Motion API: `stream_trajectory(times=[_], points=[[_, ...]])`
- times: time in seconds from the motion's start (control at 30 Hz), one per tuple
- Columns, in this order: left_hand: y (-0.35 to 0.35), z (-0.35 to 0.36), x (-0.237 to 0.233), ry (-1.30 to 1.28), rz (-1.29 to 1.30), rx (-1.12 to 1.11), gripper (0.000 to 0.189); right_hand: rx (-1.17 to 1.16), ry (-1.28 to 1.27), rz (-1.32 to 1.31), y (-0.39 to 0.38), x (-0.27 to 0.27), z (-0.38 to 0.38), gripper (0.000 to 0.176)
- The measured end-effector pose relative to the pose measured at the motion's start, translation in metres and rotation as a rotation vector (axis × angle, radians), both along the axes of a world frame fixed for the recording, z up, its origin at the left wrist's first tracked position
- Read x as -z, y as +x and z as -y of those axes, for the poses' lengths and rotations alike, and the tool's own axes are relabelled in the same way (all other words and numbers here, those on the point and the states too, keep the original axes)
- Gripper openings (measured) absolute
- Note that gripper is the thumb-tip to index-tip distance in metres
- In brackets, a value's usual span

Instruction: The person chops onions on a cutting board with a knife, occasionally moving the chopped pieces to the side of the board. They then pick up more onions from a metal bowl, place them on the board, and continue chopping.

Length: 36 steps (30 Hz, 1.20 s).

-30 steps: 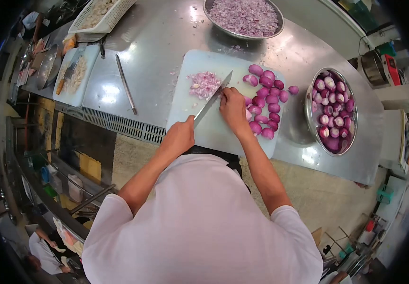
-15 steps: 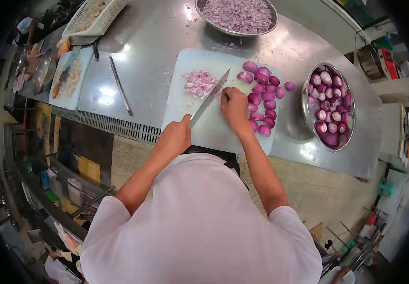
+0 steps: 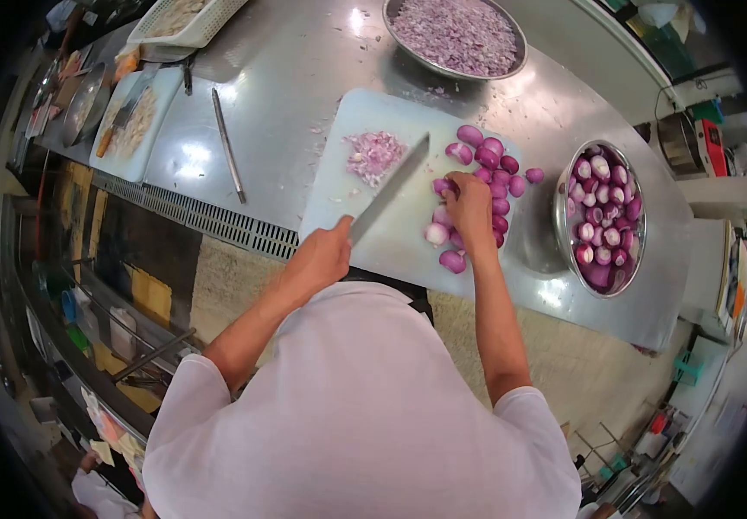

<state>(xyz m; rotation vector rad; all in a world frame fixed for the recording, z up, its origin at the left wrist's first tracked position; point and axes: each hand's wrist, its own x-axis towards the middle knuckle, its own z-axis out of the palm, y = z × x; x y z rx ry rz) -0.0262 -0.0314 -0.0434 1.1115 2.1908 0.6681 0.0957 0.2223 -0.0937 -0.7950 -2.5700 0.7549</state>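
My left hand grips the handle of a large knife, whose blade lies across the white cutting board beside a small heap of chopped shallot. Over the pile of peeled shallot halves at the board's right side rests my right hand, its fingers on one of them. Two loose halves lie just left of that hand.
A steel bowl of peeled shallots stands right of the board. A steel bowl of chopped shallot sits at the back. A sharpening steel, a second board and a white basket lie to the left on the steel counter.
My right hand has left the spot by the blade and moved right onto the shallot pile. The knife has stayed lying across the board in my left hand.
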Motion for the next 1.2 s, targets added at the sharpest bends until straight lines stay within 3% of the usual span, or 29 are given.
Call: stream_trajectory(times=[0.1, 0.23, 0.33, 0.4, 0.77, 1.1, 1.2], points=[[-0.008, 0.006, 0.022, -0.010, 0.008, -0.045, 0.028, 0.041, -0.100, -0.036, -0.012, 0.005, 0.007, 0.022], [-0.014, -0.002, -0.002, 0.042, -0.090, -0.108, 0.027, -0.038, -0.079, -0.117, -0.033, 0.014, 0.019, 0.019], [-0.009, -0.012, -0.022, -0.013, -0.001, -0.101, 0.029, -0.101, -0.033, -0.149, -0.049, 0.018, 0.020, 0.019], [-0.011, -0.014, 0.016, -0.008, -0.050, -0.066, 0.030, -0.137, 0.042, -0.053, -0.053, 0.013, 0.021, 0.019], [0.001, -0.017, -0.010, -0.082, 0.001, -0.052, 0.031, -0.185, 0.123, 0.015, -0.054, 0.013, 0.019, 0.017], [-0.005, -0.019, 0.012, -0.041, -0.038, -0.056, 0.022, -0.161, 0.093, -0.051, -0.052, 0.012, 0.022, 0.013], [0.001, -0.022, -0.005, -0.034, -0.035, -0.019, 0.019, -0.169, 0.099, -0.081, -0.050, 0.015, 0.020, 0.013]])
